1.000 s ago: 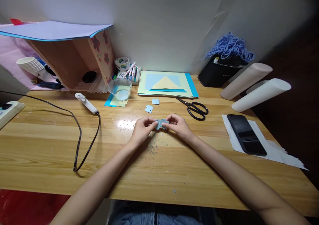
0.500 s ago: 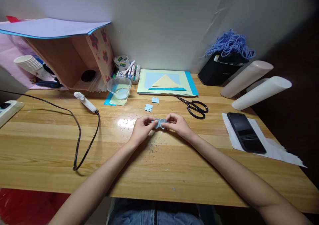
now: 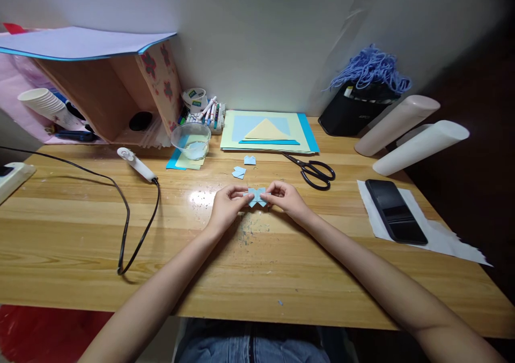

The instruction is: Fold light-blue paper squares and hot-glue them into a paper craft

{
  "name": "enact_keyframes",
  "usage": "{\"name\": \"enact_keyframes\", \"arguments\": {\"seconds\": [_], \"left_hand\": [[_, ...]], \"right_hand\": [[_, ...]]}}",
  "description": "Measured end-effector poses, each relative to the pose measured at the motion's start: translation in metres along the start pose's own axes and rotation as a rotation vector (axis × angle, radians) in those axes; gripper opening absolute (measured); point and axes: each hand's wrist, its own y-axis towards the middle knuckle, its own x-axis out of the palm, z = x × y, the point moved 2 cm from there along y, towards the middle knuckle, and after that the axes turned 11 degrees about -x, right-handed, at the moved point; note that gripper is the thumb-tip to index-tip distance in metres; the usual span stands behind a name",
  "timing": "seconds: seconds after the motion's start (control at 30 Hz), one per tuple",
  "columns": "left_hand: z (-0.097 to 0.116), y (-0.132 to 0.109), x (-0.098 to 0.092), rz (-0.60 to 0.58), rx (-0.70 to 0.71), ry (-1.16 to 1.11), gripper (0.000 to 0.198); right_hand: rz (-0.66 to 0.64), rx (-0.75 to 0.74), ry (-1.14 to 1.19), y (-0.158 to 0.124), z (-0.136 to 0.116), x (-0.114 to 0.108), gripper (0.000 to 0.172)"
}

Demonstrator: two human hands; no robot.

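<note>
A small light-blue folded paper piece (image 3: 257, 195), with notched edges and a crease down its middle, is pinched between both my hands over the table. My left hand (image 3: 230, 206) grips its left side between thumb and fingers. On its right side, my right hand (image 3: 286, 200) does the same, thumb on the near face. Just beyond lie two more light-blue folded pieces: one paper piece (image 3: 238, 172) with pointed ends and another (image 3: 250, 160) with a notched top edge. Tiny paper scraps (image 3: 246, 233) are scattered on the wood below my hands.
Black-handled scissors (image 3: 317, 173) lie right of the folded pieces. Paper sheets (image 3: 229, 132) are stacked behind, beside a clear bowl (image 3: 191, 140). A corded white glue gun (image 3: 137, 164) lies left; a phone (image 3: 396, 212) rests on white paper at right.
The folded paper piece is tilted and spread flatter, so more of its face shows between my thumbs. My hands stay in nearly the same place. The whole view has shifted slightly.
</note>
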Motion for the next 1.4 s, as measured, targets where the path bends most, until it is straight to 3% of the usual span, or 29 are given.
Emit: {"name": "enact_keyframes", "arguments": {"seconds": [0.47,0.83,1.07,1.4], "left_hand": [[-0.0001,-0.0035,0.0021,0.046,0.011,-0.044,0.040],[0.0026,-0.0044,0.0046,0.006,-0.021,-0.077,0.045],[0.0015,0.0011,-0.0041,0.006,-0.034,0.028,0.036],[0.0051,-0.0029,-0.0015,0.021,-0.017,0.039,0.031]], "right_hand": [[0.075,0.080,0.037,-0.0023,-0.0019,0.0024,0.036],[0.107,0.098,0.066,-0.0031,-0.0019,0.0033,0.036],[0.117,0.114,0.075,-0.0028,-0.0015,0.0008,0.035],[0.114,0.122,0.079,-0.0040,-0.0007,0.0031,0.035]]}}
